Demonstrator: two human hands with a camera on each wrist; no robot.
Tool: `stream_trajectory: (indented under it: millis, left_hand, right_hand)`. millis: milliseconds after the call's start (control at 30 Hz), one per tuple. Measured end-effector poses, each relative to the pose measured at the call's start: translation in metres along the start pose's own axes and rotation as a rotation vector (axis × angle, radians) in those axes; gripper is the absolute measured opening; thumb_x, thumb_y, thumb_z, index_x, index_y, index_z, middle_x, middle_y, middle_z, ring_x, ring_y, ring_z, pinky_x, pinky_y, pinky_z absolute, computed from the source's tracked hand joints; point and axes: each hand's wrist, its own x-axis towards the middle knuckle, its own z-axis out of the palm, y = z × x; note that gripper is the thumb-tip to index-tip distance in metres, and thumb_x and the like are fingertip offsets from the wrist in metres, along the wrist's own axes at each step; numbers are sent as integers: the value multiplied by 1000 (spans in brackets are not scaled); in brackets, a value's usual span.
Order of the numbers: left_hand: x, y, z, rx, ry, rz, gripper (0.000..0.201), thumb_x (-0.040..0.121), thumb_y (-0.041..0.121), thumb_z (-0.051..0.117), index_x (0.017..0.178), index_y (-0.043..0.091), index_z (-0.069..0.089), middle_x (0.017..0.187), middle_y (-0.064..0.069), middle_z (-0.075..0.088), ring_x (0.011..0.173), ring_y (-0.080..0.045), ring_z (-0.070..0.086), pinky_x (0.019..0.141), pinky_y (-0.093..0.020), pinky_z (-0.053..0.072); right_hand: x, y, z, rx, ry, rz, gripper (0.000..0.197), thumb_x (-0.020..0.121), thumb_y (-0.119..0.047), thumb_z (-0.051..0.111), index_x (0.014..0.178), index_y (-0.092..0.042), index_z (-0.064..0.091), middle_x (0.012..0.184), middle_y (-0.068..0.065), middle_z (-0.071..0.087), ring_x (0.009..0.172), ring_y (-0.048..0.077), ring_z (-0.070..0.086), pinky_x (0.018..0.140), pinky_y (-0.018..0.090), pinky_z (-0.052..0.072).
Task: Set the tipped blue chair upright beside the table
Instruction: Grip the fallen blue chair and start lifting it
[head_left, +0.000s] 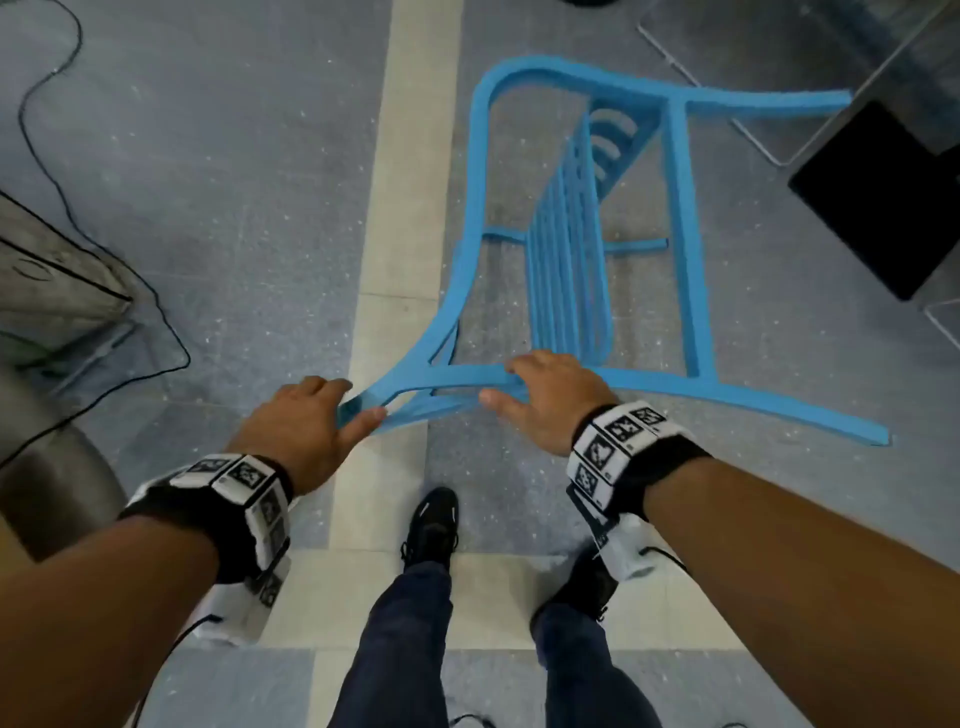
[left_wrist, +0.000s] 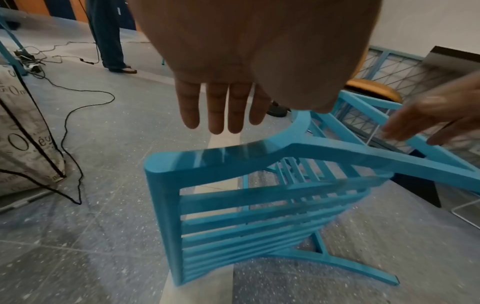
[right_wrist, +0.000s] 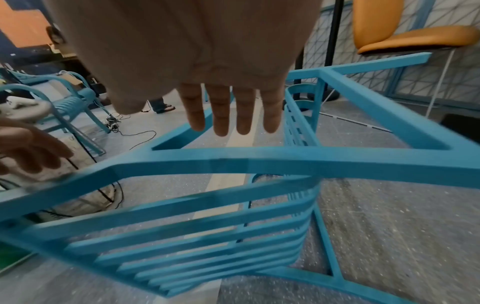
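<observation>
The blue slatted chair (head_left: 566, 260) lies tipped on its side on the grey speckled floor, legs pointing right. Its upper side frame (right_wrist: 259, 160) runs just under both hands. My left hand (head_left: 353, 402) is over the top corner of the backrest (left_wrist: 161, 168), fingers straight (left_wrist: 223, 107) and not closed round it. My right hand (head_left: 519, 387) hovers over the upper rail beside the seat slats, fingers (right_wrist: 233, 109) also straight and spread. Neither hand grips the chair. The wrist views are motion-blurred.
A black cable (head_left: 104, 244) snakes over the floor at left beside a printed bag (left_wrist: 23, 133). A dark table base (head_left: 883, 197) with white wire legs stands at right. An orange stool (right_wrist: 415, 39), another blue chair (right_wrist: 72, 102) and a standing person (left_wrist: 109, 41) are further off. My feet (head_left: 431, 525) stand behind the chair.
</observation>
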Motion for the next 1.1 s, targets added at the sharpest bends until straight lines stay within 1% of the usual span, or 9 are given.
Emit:
stream_trajectory:
  millis: [67, 133, 200, 300, 400, 733, 867, 967, 1100]
  left_hand:
    - [15, -7, 8, 7, -64, -41, 78, 79, 76, 26, 119, 16, 55, 117, -16, 61, 106, -34, 55, 89, -44, 46]
    - [28, -15, 18, 26, -134, -53, 77, 76, 76, 18, 96, 15, 61, 96, -15, 64, 87, -33, 57, 75, -40, 45]
    - [31, -20, 29, 50, -153, -36, 75, 71, 78, 12, 76, 16, 55, 74, -10, 58, 70, -31, 54, 64, -36, 42]
    - [33, -28, 39, 116, -116, -46, 75, 68, 80, 10, 72, 18, 52, 57, -2, 48, 59, -29, 51, 57, -35, 40]
    - [38, -29, 40, 178, -144, -30, 76, 67, 80, 9, 71, 18, 52, 54, 1, 43, 56, -26, 48, 56, -34, 38]
    - [28, 0, 13, 152, -197, -21, 73, 68, 81, 12, 66, 18, 50, 57, -2, 50, 56, -23, 53, 56, -34, 42]
    - [15, 46, -28, 221, -192, 45, 67, 72, 81, 27, 67, 18, 49, 61, -1, 51, 55, -21, 52, 53, -32, 41]
    - [1, 96, -69, 303, -219, 173, 47, 78, 65, 47, 75, 19, 45, 68, -2, 45, 62, -25, 50, 59, -32, 43]
    - [-22, 181, -123, 337, -214, 316, 27, 84, 45, 49, 79, 18, 48, 74, -3, 48, 64, -25, 50, 59, -32, 42]
  right_hand:
    - [26, -8, 7, -66, 6, 34, 67, 89, -67, 36, 130, -15, 49, 135, 11, 51, 123, 33, 43, 102, 50, 38]
    - [50, -12, 15, -120, -39, 80, 70, 88, -70, 30, 124, -15, 53, 129, 11, 55, 117, 33, 49, 95, 48, 41]
    - [67, -13, 31, -164, -84, 58, 70, 86, -75, 25, 101, -16, 58, 114, 11, 62, 103, 33, 56, 82, 43, 43]
    - [82, -14, 43, -186, -9, 29, 70, 80, -82, 23, 64, -18, 48, 73, 4, 59, 72, 31, 56, 60, 36, 36]
    - [92, -15, 45, -255, 28, 28, 79, 75, -86, 20, 57, -16, 53, 59, 4, 52, 54, 22, 46, 49, 33, 27]
    - [74, -2, 29, -232, 89, -9, 87, 72, -89, 16, 61, -15, 60, 64, 4, 59, 64, 27, 55, 60, 37, 40]
    - [43, 18, -11, -190, 145, -19, 81, 73, -88, 16, 59, -18, 54, 62, 1, 57, 65, 26, 55, 59, 36, 36]
    - [13, 46, -44, -145, 285, -6, 82, 69, -90, 12, 51, -18, 47, 53, 0, 48, 62, 29, 49, 56, 37, 35]
    - [-30, 88, -85, -27, 475, 4, 89, 68, -87, 10, 57, -12, 57, 54, 5, 51, 62, 32, 50, 55, 40, 40]
